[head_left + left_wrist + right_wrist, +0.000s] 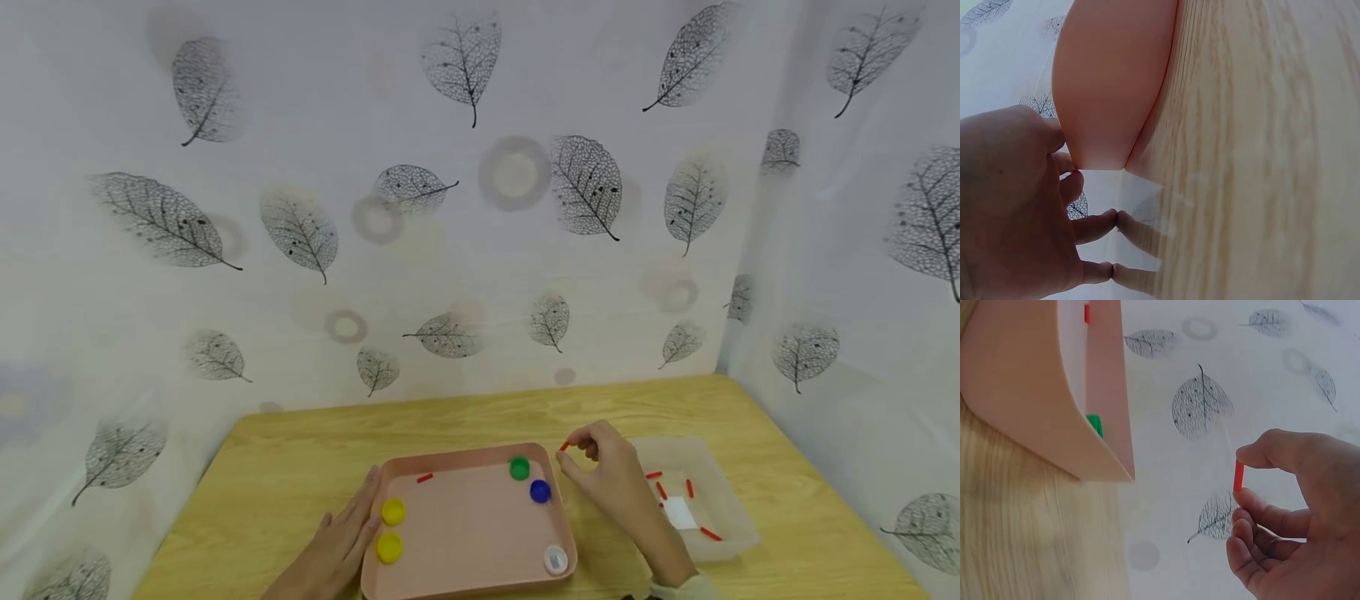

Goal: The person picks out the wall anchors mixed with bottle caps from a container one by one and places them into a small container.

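Observation:
Between the thumb and forefinger of my right hand [611, 475] a short red stick [1239, 475] is pinched, held just beyond the right rim of the pink tray [472, 533]. My left hand [337, 533] lies along the tray's left side with fingers extended; in the left wrist view two fingertips [1110, 215] come down on the tabletop by the tray's corner. Inside the tray are one red stick [425, 477] near the back, two yellow caps [393, 512] at the left, a green cap [520, 468] and a blue cap [540, 491] at the back right, and a white cap [556, 560] at the front right.
To the right of the tray, partly behind my right forearm, stands a translucent box [731, 521] with several red sticks [690, 488] and a white square [680, 512] in it. Leaf-printed curtains [480, 250] border the wooden table [300, 442] at the back and sides.

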`<action>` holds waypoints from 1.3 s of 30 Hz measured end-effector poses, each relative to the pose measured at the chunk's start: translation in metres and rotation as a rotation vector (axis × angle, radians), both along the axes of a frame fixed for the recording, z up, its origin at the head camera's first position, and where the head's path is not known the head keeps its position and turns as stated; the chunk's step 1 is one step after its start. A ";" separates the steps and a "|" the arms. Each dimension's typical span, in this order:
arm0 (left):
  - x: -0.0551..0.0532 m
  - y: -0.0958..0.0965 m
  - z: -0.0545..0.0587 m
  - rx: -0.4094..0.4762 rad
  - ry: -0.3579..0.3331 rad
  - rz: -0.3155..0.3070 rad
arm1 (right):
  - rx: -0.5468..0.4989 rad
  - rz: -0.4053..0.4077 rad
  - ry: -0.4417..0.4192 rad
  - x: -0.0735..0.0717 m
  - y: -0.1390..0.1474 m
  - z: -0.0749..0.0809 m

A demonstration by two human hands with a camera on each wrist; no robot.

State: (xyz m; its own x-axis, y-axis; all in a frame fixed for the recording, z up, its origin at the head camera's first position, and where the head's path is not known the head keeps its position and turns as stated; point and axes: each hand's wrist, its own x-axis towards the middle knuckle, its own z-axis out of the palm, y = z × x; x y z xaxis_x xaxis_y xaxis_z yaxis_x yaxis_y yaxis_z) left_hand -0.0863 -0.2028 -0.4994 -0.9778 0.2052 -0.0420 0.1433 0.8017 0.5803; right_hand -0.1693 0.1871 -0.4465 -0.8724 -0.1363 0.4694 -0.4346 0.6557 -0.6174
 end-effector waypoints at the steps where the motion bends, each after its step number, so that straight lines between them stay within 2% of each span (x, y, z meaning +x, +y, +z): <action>1: 0.000 0.000 0.000 -0.001 0.003 0.000 | -0.003 -0.006 0.004 -0.001 0.003 0.000; 13: -0.010 -0.007 -0.002 0.000 0.008 -0.011 | 0.030 -0.105 0.032 -0.016 0.041 -0.001; 21: -0.019 -0.013 -0.001 0.001 0.001 -0.023 | 0.026 -0.160 -0.055 -0.019 0.061 0.002; 28: -0.024 -0.016 -0.003 -0.005 -0.002 -0.031 | 0.037 -0.224 -0.076 -0.020 0.080 0.001; 39: -0.027 -0.017 -0.005 -0.009 -0.018 -0.033 | 0.113 -0.221 -0.140 -0.021 0.100 -0.002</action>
State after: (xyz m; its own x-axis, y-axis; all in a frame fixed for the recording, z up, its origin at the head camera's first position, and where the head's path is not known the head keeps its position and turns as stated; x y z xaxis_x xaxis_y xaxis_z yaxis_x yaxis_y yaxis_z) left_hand -0.1132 -0.2198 -0.5042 -0.9696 0.2368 -0.0616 0.1593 0.8019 0.5758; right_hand -0.1903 0.2871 -0.4487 -0.9421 0.0203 0.3348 -0.1887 0.7932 -0.5790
